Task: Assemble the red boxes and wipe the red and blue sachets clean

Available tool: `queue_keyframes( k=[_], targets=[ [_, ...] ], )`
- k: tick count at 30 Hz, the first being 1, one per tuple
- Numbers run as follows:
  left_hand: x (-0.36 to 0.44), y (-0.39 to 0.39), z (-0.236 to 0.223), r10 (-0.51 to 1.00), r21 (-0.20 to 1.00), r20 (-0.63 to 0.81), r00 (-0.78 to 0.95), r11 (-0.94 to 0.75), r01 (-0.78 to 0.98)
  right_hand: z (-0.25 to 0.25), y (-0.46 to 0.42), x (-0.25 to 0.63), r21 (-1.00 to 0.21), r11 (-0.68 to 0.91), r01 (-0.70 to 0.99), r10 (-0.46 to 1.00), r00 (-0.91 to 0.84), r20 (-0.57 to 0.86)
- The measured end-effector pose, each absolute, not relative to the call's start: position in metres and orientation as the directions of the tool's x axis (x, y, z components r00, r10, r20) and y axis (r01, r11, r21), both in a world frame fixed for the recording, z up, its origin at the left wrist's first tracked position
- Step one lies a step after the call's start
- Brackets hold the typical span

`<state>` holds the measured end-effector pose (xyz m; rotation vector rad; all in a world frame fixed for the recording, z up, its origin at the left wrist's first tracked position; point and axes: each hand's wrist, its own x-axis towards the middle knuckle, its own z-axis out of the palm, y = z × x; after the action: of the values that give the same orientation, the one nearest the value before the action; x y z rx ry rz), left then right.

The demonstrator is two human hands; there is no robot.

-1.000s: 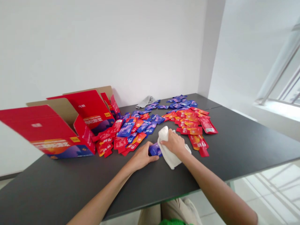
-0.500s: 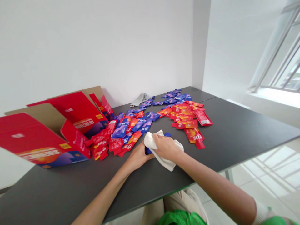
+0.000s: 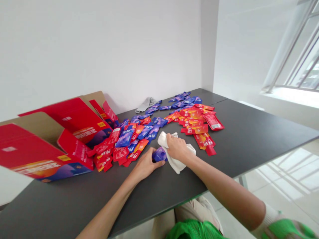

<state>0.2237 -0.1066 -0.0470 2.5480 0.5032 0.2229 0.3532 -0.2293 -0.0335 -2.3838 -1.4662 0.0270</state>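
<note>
My left hand (image 3: 147, 163) is closed on the left end of a purple pouch (image 3: 159, 154), thumb along its near side and fingers behind. A white cloth (image 3: 177, 165) is bunched under my right hand (image 3: 175, 146), which grips it against the pouch's right part. That end of the pouch is hidden by the cloth. Both hands are low over the black table (image 3: 149, 205). Beyond my left hand lies a heap of red and blue-purple pouches (image 3: 124, 137); a group of red pouches (image 3: 194, 121) lies past my right hand.
Two red open cardboard boxes, a nearer one (image 3: 45, 152) and a farther one (image 3: 74, 116), stand at the left. More purple pouches (image 3: 183, 99) and a grey cloth (image 3: 146, 104) lie along the wall at the back. The table's near edge runs just before my lap.
My right hand has moved the white cloth slightly away from my left hand, uncovering more of the purple pouch. The view has shifted a little.
</note>
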Motion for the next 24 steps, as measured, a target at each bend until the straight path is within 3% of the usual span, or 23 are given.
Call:
queue_keyframes(
  k=[5,10,15,20,24],
  targets=[
    [0.2254,-0.1070,-0.0476,0.316,0.586,0.163,0.935,-0.793,0.166,-0.0338,-0.2309,0.3502,-0.297,-0.278,0.913,0.930,0.334,0.154],
    [0.2246,-0.1077,-0.0482,0.410,0.535,0.087,0.908,-0.788,0.305,-0.0343,-0.2284,0.3564,-0.284,-0.375,0.883,0.891,0.427,0.153],
    [0.2259,-0.1082,-0.0491,0.336,0.610,0.205,0.919,-0.778,0.149,-0.0337,-0.2304,0.3534,-0.283,-0.262,0.923,0.939,0.311,0.147],
    [0.2253,-0.1073,-0.0492,0.421,0.548,0.080,0.904,-0.776,0.313,-0.0355,-0.2288,0.3557,-0.282,-0.361,0.889,0.904,0.408,0.128],
    [0.2264,-0.1070,-0.0496,0.366,0.586,0.153,0.918,-0.782,0.214,-0.0359,-0.2287,0.3507,-0.284,-0.299,0.911,0.927,0.349,0.141]
  ],
)
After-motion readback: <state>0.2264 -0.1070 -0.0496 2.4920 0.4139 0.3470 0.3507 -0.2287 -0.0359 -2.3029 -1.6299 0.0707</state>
